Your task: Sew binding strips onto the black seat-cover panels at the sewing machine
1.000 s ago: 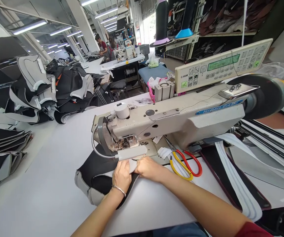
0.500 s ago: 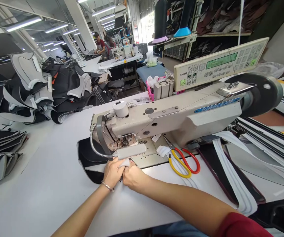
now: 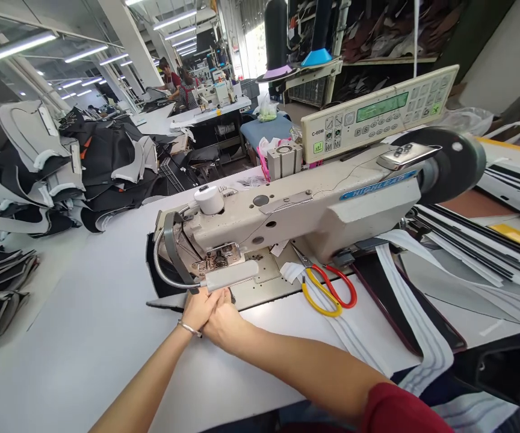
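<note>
A black fabric piece with grey edging [image 3: 163,290] lies under the head of the sewing machine [image 3: 260,213]. My left hand [image 3: 199,308] is closed at its near edge, just below the white lamp bar [image 3: 233,275]. My right hand [image 3: 224,323] presses against the left one, fingers curled in at the same edge. Fingertips of both hands are partly hidden, as is the fabric between them. Scissors with one yellow and one red handle [image 3: 322,300] lie right of my hands, beside a striped white strap [image 3: 359,346].
A control panel [image 3: 380,114] stands above the machine. Black and grey padded pieces [image 3: 120,144] are heaped at the back left, with a stack [image 3: 2,270] nearer. At right lie a dark tray [image 3: 390,307] and long strips [image 3: 467,246]. Two people work in the background.
My hands have moved slightly left and closer together, the right now overlapping the left. The fabric piece has turned and shifted under the machine head. The view has swung a little right.
</note>
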### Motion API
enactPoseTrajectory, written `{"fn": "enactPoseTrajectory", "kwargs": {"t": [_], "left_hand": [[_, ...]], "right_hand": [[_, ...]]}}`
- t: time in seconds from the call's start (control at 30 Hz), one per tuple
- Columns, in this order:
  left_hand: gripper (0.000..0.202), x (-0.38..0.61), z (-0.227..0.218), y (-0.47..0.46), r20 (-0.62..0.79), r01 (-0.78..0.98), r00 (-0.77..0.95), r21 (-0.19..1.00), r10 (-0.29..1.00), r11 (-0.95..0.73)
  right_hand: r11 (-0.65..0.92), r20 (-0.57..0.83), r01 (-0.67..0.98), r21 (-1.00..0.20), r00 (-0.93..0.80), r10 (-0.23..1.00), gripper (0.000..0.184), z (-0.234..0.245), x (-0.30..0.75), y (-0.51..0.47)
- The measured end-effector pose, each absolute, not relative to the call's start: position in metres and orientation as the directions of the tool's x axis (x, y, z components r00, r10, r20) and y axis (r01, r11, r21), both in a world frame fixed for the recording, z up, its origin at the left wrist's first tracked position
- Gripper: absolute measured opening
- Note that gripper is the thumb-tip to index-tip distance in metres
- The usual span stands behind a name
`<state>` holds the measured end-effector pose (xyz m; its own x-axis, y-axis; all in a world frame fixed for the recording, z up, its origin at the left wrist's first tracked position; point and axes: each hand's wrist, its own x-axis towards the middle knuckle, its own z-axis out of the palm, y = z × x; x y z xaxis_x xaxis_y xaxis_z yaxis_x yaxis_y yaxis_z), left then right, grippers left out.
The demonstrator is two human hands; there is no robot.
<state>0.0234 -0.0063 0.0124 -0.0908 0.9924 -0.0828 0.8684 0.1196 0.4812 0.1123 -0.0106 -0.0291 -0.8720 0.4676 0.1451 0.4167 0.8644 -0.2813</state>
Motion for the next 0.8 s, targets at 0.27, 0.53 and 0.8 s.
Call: {"fn": "enactPoseTrajectory", "kwargs": {"t": [0.27,0.53,0.8], "left_hand": [[0.029,0.025,-0.019,-0.03,0.301,0.846,0.041,0.496,0.953,-0.193],[0.035,0.005,-0.026,-0.016,0.22,0.864,0.118,0.458,0.968,-0.21],[0.034,-0.013,-0.007,0.013,-0.007,0.862,0.117,0.498,0.993,-0.098]], "right_hand": [[0.897,0.092,0.417,-0.145,-0.897,0.432,0.036,-0.024,0.141,-0.037],[0.863,0.135,0.461,-0.206,-0.86,0.492,0.041,-0.033,0.128,-0.026],[0.88,0.313,0.444,-0.171,-0.822,0.476,0.047,-0.047,0.133,-0.03]]}}
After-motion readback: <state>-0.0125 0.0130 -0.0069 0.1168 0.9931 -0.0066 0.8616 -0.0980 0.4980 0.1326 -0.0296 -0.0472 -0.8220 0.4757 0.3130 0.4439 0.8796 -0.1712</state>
